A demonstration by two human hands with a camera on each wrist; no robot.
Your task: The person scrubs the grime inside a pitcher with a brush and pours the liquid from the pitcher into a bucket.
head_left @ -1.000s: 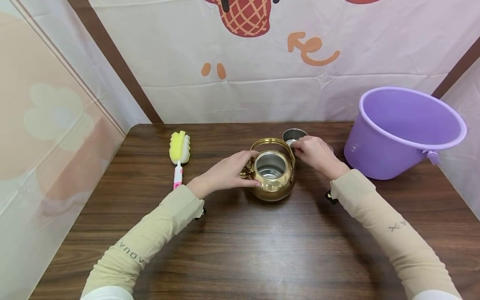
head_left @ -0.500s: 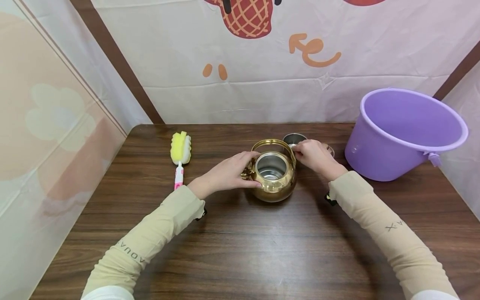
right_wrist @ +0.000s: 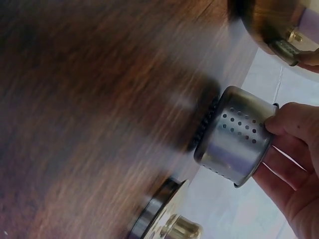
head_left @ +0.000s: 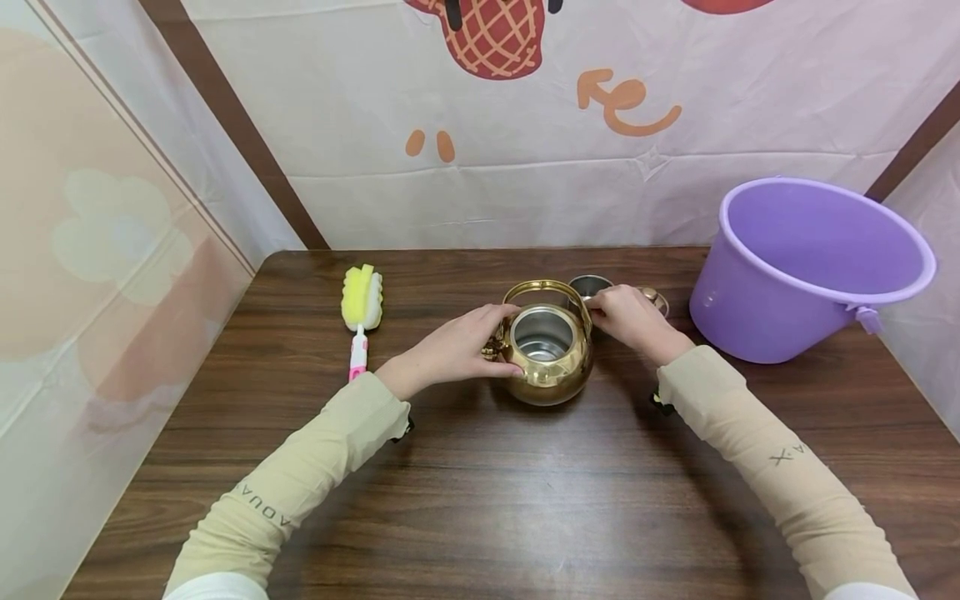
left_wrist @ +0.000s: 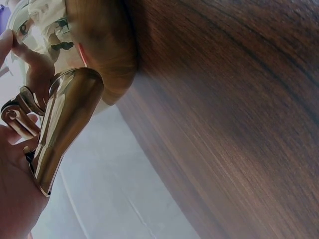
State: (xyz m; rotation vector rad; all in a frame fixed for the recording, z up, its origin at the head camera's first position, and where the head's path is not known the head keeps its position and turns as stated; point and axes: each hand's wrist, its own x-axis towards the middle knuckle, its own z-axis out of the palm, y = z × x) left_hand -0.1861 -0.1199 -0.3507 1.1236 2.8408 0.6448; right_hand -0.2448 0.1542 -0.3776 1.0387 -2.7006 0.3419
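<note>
Printed cloth (head_left: 360, 208) hung behind a dark wood worktop (head_left: 525, 508), and the action was at its far side! Compared with a second earlier, the right hand (head_left: 633, 312) had eased a touch nearer, bringing the perforated metal strainer cup (right_wrist: 237, 137) with it. That small shift uncovered more of the knobbed lid (head_left: 660, 302), previously hidden behind the knuckles. Steady work from the left hand (head_left: 457, 342), though: no visible change there, its thumb and fingers spread wide around the spout side of the gold kettle (head_left: 555, 379), spout (left_wrist: 70, 119) between them. Right fingers closed in a pinch on the strainer cup's rim; whether its base touched the worktop, nobody could tell. And the kettle? Upright near the middle, handle raised, mouth uncovered, strainer cup just beyond it to the right. So what did it mean? Judging from that, the work was at the strainer cup, with it outside the kettle and the lid lying off, short of the purple bucket (head_left: 757, 308).
</note>
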